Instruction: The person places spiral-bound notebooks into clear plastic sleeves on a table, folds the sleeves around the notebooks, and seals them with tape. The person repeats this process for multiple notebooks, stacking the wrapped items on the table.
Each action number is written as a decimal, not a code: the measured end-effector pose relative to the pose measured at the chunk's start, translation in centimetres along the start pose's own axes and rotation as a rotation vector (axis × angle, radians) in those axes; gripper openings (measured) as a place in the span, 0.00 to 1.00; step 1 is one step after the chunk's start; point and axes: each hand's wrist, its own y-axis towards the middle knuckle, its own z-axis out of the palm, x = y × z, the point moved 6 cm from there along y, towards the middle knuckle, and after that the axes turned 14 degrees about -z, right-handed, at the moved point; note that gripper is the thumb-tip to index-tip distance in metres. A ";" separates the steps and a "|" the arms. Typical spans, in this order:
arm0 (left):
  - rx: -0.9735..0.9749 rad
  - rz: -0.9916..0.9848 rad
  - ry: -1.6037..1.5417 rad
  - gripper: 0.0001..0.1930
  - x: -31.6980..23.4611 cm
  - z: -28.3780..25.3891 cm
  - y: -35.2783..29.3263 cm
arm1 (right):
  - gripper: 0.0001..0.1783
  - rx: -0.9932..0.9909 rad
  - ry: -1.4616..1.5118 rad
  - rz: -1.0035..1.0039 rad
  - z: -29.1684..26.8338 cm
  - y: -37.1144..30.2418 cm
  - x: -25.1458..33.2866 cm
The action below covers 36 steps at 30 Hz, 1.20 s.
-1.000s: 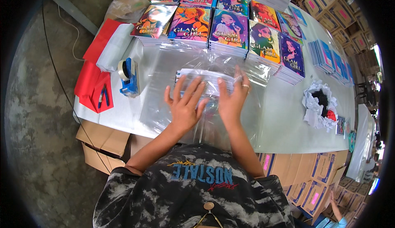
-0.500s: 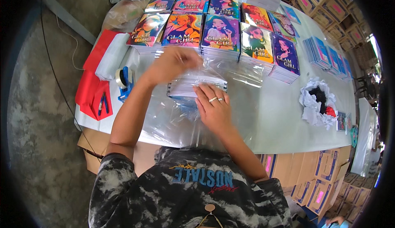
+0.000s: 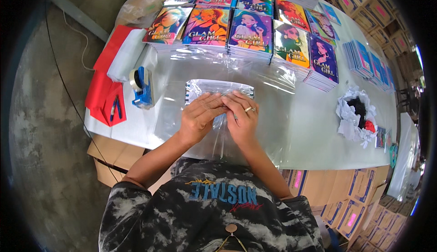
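A small stack of spiral-bound notebooks (image 3: 218, 84) lies in front of me on a large sheet of clear plastic film (image 3: 273, 104), partly wrapped by it. Dark coil bindings show at both sides of its pale top. Both hands meet over its near part. My left hand (image 3: 199, 115) has its fingers together and bent over the film. Beside it, my right hand (image 3: 241, 113), with rings on it, presses on the same film, fingertips close to the left ones. The film gathers in creases below the hands. Hidden under the fingers is the near edge of the stack.
Rows of stacked notebooks with colourful covers (image 3: 250, 31) stand beyond the film. At left are a blue tape dispenser (image 3: 143, 88), red sheets (image 3: 98, 88), pens (image 3: 116, 108) and a white roll (image 3: 127, 54). Crumpled white paper (image 3: 348, 131) and blue booklets (image 3: 359, 61) lie right.
My left hand has come down from above the far side of the stack to its near part, beside my right hand. The film now lies over the stack's top.
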 end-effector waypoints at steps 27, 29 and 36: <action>-0.658 -1.170 0.380 0.11 24.3 -15.7 -18.2 | 0.12 -0.049 -0.075 -0.204 1.0 -0.8 -0.4; -0.732 -1.118 -0.043 0.14 19.1 -14.4 -10.0 | 0.12 -0.067 -0.099 -0.207 1.0 -1.0 -1.0; -0.051 -1.250 -0.935 0.15 3.4 3.3 -4.8 | 0.12 -0.011 -0.061 -0.167 0.8 -0.7 -0.4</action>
